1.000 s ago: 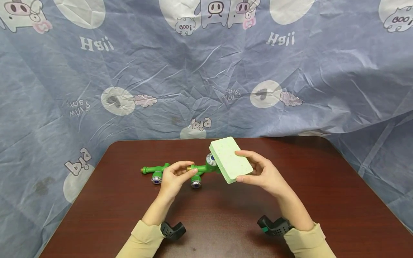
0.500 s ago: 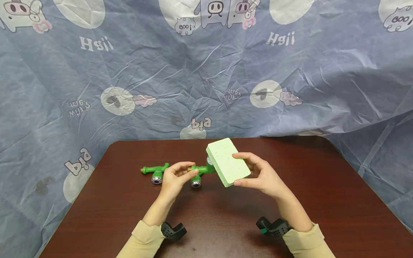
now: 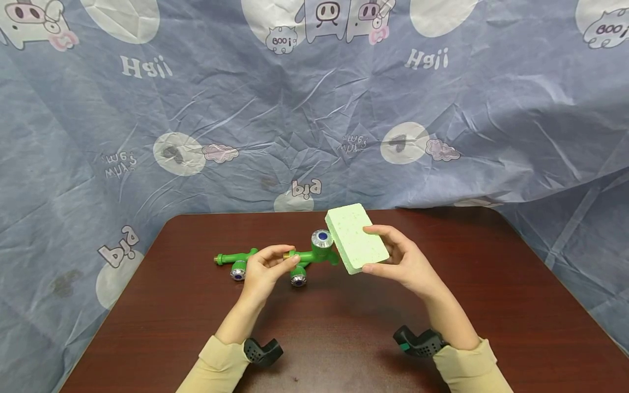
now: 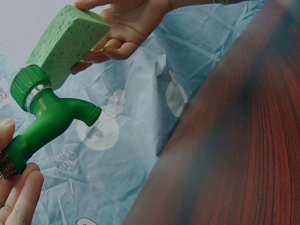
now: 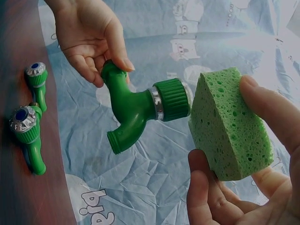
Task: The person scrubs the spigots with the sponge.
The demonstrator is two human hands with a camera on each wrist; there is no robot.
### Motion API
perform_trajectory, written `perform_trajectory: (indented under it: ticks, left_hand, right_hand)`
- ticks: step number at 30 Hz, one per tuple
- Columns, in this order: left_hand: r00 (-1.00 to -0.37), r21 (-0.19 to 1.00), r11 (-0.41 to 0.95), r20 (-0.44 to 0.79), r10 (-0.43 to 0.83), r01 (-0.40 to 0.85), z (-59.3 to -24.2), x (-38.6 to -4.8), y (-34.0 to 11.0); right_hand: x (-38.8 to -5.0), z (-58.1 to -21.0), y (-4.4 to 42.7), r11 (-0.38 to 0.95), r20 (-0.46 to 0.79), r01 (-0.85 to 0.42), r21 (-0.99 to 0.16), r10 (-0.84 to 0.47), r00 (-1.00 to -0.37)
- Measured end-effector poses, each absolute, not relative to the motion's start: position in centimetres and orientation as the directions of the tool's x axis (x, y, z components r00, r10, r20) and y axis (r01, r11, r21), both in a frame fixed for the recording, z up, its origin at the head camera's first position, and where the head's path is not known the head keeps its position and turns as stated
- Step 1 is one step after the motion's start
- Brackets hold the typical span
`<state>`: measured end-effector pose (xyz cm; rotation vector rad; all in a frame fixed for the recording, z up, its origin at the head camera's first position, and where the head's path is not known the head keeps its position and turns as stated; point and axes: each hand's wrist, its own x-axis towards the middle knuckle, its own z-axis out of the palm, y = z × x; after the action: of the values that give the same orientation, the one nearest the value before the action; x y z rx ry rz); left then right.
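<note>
The held tap (image 3: 321, 254) partly hides another tap (image 3: 298, 277) — and the left wrist view's edge crops the left hand (image 4: 22, 199).

1. Green, curved plastic-looking tap (image 5: 130, 112): smooth and glossy; its cylindrical green knob (image 5: 171, 100) is ribbed plastic beside a shiny, silver, metallic-looking collar (image 5: 158, 104).
2. Brass-coloured, threaded pipe end (image 4: 6, 165): metallic, finely ridged.
3. Pale green, block-shaped sponge (image 5: 227, 126): matt, rough, pitted with pores.
4. Two green, curved plastic-looking taps (image 5: 34, 157): smooth bodies, bright faceted silver caps (image 5: 21, 119).
5. Dark red-brown, flat tabletop (image 4: 243, 154): wood-grained, smooth, softly shiny.
6. Blue-grey, printed cloth backdrop (image 3: 285, 109): creased, faint sheen.
7. Pale yellow, folded cloth sleeves (image 3: 219, 363): matt.
8. Black, angular plastic-looking wrist cameras (image 3: 263, 352): mostly matt, perforated.
</note>
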<state>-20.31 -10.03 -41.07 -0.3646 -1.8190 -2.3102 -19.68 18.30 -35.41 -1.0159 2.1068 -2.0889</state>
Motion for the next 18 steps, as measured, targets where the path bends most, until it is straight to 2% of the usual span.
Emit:
perform_trajectory:
  ticks: [7, 18]
  left_hand:
    - [-0.948, 0.916, -0.26, 0.318, 0.0, 0.307, -41.0, -20.3, -10.0]
    - [-0.948, 0.912, -0.268, 0.318, -0.017, 0.311, -40.8, -20.2, -10.0]
  right_hand:
    - [-20.0, -35.7, 18.0, -0.159, 0.413, -0.384, -0.909, -0.459, -0.787]
    - [-20.4, -36.6, 17.8, -0.073, 0.313, -0.317, -0.945, -0.471, -0.824]
